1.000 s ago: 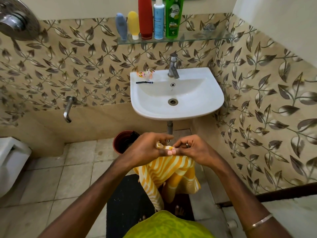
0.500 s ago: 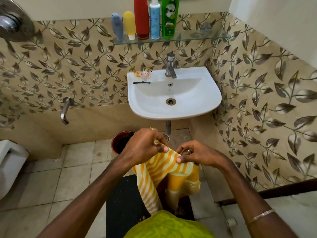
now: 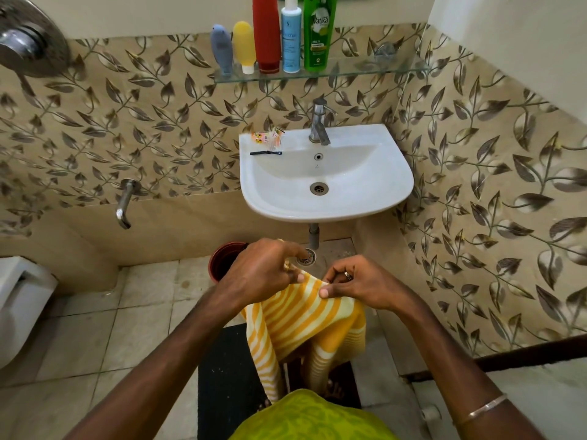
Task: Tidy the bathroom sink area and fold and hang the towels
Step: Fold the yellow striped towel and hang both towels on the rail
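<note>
Towel (image 3: pixel 305 319): yellow with white stripes, held up in front of the person below the sink, hanging down over a black mat (image 3: pixel 225 376) on the tiled floor. Top edge stretched between the two hands; the lower part falls in loose folds.

Left hand (image 3: pixel 263 268): fingers closed, pinching the towel's upper left edge.

Right hand (image 3: pixel 359 282): fingers closed on the upper right edge, thumb pressed on top of the cloth; a ring on one finger, a bangle (image 3: pixel 486 408) on the wrist.

Sink (image 3: pixel 365 185): white, wall-mounted, basin bare, with a chrome tap (image 3: pixel 319 125) at the back. On its rear left ledge lie small orange-and-white sachets (image 3: pixel 268 137) and, just in front of them, a thin black strip (image 3: pixel 265 153).

Glass shelf (image 3: pixel 365 69): above the sink, carrying five bottles in a row, left to right: grey-blue (image 3: pixel 222 47), yellow (image 3: pixel 244 46), tall red (image 3: pixel 266 33), pale blue (image 3: pixel 291 39), green (image 3: pixel 320 33). The first two stand cap down.

Bucket (image 3: pixel 222 258): dark red, on the floor left of the sink's drain pipe, partly hidden by the left hand.

Wall spout (image 3: pixel 125 203): chrome, low on the left wall. Shower fitting (image 3: pixel 28 42) at upper left. White toilet (image 3: pixel 19 300) at the left edge.
</note>
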{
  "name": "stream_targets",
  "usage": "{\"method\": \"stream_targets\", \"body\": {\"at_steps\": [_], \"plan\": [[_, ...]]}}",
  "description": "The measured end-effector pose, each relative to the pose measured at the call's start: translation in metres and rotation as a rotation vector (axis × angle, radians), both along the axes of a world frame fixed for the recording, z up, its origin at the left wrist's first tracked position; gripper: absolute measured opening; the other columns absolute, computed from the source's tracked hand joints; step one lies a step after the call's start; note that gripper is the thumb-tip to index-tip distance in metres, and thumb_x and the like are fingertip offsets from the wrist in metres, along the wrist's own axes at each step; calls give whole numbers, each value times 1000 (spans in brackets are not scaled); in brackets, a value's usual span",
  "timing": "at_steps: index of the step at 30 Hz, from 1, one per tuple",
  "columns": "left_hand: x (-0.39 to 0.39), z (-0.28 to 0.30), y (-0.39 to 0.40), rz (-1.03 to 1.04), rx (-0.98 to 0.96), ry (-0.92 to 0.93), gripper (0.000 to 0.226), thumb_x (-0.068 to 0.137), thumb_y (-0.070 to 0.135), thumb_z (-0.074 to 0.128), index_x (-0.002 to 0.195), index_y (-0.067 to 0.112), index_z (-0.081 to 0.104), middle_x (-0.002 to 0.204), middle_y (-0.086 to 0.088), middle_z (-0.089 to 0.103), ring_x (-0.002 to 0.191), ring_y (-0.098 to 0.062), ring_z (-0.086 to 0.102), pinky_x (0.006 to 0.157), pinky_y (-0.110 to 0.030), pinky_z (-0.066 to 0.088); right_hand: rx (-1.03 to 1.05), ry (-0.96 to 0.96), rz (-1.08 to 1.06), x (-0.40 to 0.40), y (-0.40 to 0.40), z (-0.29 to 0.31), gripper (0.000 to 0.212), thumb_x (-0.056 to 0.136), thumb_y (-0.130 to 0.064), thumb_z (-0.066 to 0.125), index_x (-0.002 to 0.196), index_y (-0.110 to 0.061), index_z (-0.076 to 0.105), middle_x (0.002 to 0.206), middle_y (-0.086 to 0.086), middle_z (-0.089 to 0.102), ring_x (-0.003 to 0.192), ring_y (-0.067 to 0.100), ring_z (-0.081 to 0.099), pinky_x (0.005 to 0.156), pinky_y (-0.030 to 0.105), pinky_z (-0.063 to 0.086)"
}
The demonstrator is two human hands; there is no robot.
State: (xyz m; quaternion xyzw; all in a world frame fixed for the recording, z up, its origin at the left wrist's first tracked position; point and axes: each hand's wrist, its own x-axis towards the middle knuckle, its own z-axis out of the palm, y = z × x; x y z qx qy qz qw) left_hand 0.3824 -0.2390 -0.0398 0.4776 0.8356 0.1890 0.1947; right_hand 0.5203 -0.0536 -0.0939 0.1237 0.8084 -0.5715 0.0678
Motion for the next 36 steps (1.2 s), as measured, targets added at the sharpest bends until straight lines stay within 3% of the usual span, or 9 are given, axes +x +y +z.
{"method": "stream_targets", "body": {"at_steps": [2,5,11,16,17,20,27,31,36], "plan": [[6,0,2,-67,-9,-30,55,86,37,74,138,32,56,140,9,60,114,-8,64,96,-34,53,11,4,-2,-1,-3,0,20,79,-28,87,89,-13,79,81,-2,76,74,6,68,69,29,52],[14,-2,5,-123,-29,-56,57,86,42,72,139,35,54,130,6,67,106,-9,67,90,-37,56,54,26,5,-2,-6,2,26,75,-39,89,84,-17,78,78,-4,74,71,5,64,68,32,48],[17,-2,10,-120,-11,-53,37,84,44,73,117,27,72,108,6,74,93,-8,66,77,-33,57,-11,55,-6,1,-6,7,23,78,-27,88,87,-8,78,71,-7,71,66,1,61,63,21,46],[17,-1,12,-91,33,-36,16,84,34,76,99,27,78,92,11,75,83,-4,66,74,-35,59,-93,-8,0,5,-1,-1,21,78,-23,89,92,-14,77,72,-4,72,71,8,64,73,32,50],[17,-1,12,-94,27,-30,15,85,33,76,98,27,78,92,11,75,83,-4,66,75,-35,59,-102,-25,12,6,-1,0,23,78,-24,89,95,-14,77,76,-2,73,72,8,66,73,29,51],[18,-1,12,-106,23,-24,13,85,30,76,98,26,78,94,11,75,86,-5,67,77,-35,59,-78,-85,52,9,2,6,26,83,-23,85,104,-11,76,82,-2,76,67,0,66,58,14,45],[12,1,5,-73,11,12,13,85,29,76,98,27,77,95,11,75,85,-3,65,75,-26,56,-47,-142,28,15,7,1,26,84,-27,83,104,-13,75,77,-8,73,64,5,60,47,19,39],[8,0,2,-30,-17,17,13,85,29,76,98,28,76,95,12,73,86,-3,65,77,-30,58,-22,-63,-21,13,6,0,23,81,-22,85,99,-9,78,79,-8,74,71,-1,67,60,15,49],[5,0,1,7,-56,99,15,86,30,75,101,29,76,98,10,74,91,-9,66,79,-36,58,37,5,-41,7,2,-6,18,80,-26,86,94,-15,80,84,-3,76,79,7,69,73,30,54]]}}
